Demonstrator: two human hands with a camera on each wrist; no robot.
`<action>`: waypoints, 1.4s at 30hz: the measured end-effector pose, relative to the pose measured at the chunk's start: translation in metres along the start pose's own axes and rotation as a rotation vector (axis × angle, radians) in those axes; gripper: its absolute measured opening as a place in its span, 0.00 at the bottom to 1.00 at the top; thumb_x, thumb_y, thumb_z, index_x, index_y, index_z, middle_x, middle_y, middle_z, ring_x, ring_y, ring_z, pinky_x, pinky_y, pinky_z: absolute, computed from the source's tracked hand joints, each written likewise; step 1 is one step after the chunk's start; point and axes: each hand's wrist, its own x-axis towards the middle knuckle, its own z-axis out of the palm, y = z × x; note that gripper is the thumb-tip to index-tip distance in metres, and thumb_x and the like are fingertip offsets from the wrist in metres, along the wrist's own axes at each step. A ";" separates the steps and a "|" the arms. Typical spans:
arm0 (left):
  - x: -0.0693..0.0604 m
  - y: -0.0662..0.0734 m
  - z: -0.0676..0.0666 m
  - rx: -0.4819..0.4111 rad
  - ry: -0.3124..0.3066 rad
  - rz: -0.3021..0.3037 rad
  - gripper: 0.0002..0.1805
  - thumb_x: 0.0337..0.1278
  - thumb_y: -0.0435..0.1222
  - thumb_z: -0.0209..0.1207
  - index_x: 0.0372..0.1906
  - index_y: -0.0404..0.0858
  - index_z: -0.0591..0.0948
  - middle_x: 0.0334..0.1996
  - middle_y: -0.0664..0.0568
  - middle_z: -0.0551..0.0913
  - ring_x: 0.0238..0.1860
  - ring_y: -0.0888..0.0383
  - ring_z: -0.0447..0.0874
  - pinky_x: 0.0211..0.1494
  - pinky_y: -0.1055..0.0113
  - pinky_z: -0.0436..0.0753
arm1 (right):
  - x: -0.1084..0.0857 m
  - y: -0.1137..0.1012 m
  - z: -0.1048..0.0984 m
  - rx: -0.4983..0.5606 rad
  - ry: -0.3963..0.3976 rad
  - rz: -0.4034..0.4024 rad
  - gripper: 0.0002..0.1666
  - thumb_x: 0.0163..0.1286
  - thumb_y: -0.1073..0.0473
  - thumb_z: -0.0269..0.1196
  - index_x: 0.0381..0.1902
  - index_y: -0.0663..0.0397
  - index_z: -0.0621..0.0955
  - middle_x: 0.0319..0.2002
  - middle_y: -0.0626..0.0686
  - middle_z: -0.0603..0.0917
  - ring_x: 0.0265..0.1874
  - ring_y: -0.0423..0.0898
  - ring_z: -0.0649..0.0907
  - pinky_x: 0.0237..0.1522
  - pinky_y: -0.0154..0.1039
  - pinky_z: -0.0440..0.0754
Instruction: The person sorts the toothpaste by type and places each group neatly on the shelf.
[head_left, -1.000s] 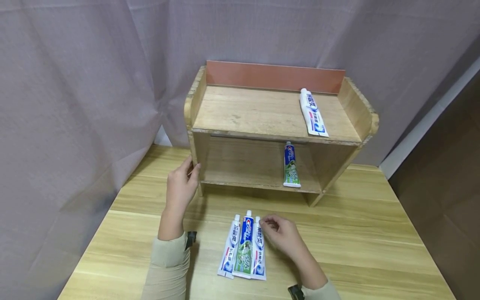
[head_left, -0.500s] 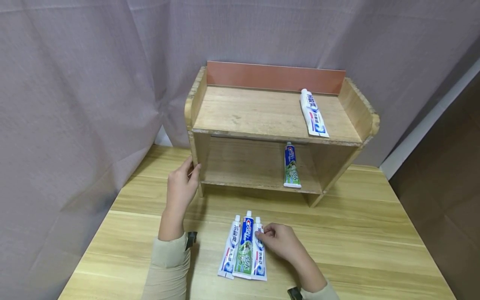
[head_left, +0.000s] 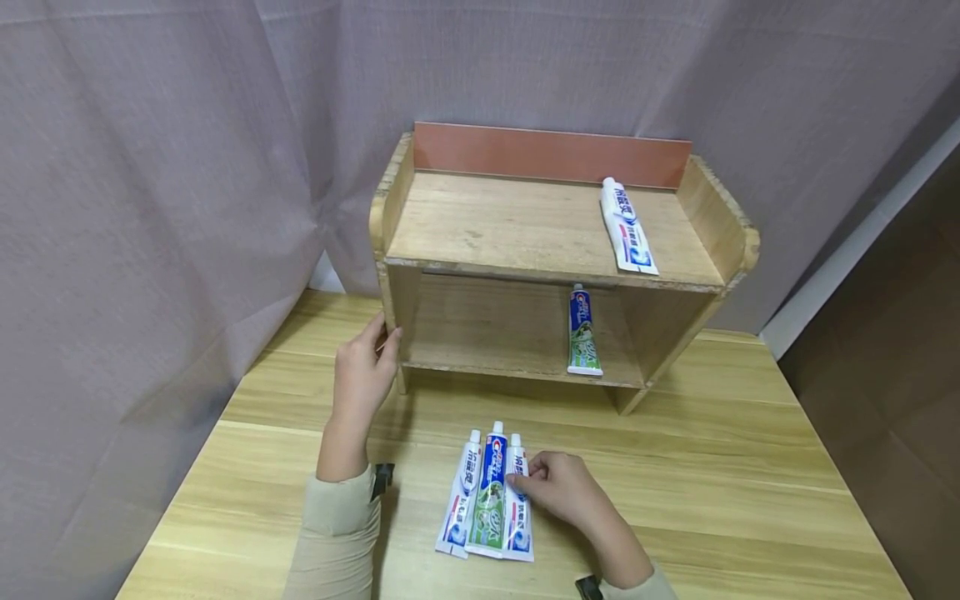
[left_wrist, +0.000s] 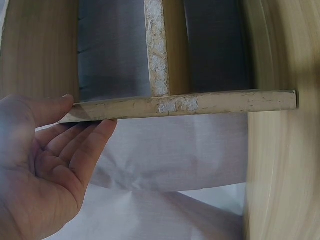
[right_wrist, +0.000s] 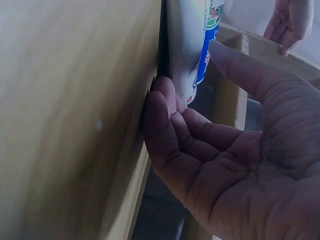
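Five toothpaste tubes appear in the head view. Three lie in a row near the front edge of the table point(head_left: 720, 467), caps toward the wooden shelf unit point(head_left: 487, 221): a white left tube point(head_left: 459, 504), a blue-green middle tube point(head_left: 490, 500) and a white right tube point(head_left: 518, 525). Their crimped ends touch. A white upper tube point(head_left: 627, 229) lies on the top shelf, crimped end at its front edge, toward the right side panel. A blue-green lower tube point(head_left: 583, 333) lies on the lower shelf, crimped end at that shelf's front edge. My right hand point(head_left: 562, 487) is at the white right tube, thumb over its face. My left hand point(head_left: 362, 367) is at the front edge of the unit's left side panel point(head_left: 388, 300).

In the left wrist view, I confirm a grasp on the left side panel: thumb on one face, fingers against the other.

In the right wrist view, my fingers are bent at the table surface, beside the white right tube, with the thumb above. I cannot tell whether they grip it.
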 end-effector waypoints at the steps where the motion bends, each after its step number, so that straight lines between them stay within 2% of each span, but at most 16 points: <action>1: 0.000 0.000 0.000 0.000 0.000 0.002 0.19 0.70 0.34 0.60 0.61 0.31 0.80 0.49 0.35 0.86 0.49 0.43 0.88 0.46 0.60 0.90 | 0.000 0.000 0.000 -0.001 -0.001 -0.004 0.20 0.59 0.45 0.74 0.31 0.55 0.82 0.21 0.45 0.80 0.20 0.42 0.77 0.21 0.33 0.77; 20: 0.000 0.000 0.000 -0.021 0.005 0.003 0.19 0.70 0.33 0.60 0.61 0.31 0.80 0.50 0.35 0.85 0.49 0.42 0.88 0.46 0.61 0.90 | -0.003 -0.001 0.001 -0.001 -0.014 -0.009 0.20 0.56 0.48 0.76 0.32 0.56 0.80 0.22 0.46 0.79 0.20 0.42 0.76 0.20 0.32 0.76; 36: 0.000 0.002 0.000 -0.025 -0.001 0.013 0.19 0.70 0.33 0.60 0.61 0.30 0.79 0.51 0.34 0.85 0.50 0.41 0.87 0.46 0.60 0.90 | -0.003 0.002 0.004 -0.060 -0.010 -0.023 0.21 0.54 0.46 0.77 0.26 0.51 0.78 0.17 0.45 0.76 0.17 0.41 0.73 0.17 0.32 0.72; 42: 0.000 0.001 0.000 -0.009 0.005 -0.009 0.18 0.69 0.34 0.61 0.60 0.32 0.80 0.49 0.35 0.85 0.48 0.43 0.88 0.45 0.62 0.90 | -0.003 0.002 0.005 -0.079 0.014 -0.035 0.21 0.53 0.46 0.77 0.24 0.50 0.77 0.17 0.44 0.76 0.17 0.41 0.72 0.18 0.32 0.72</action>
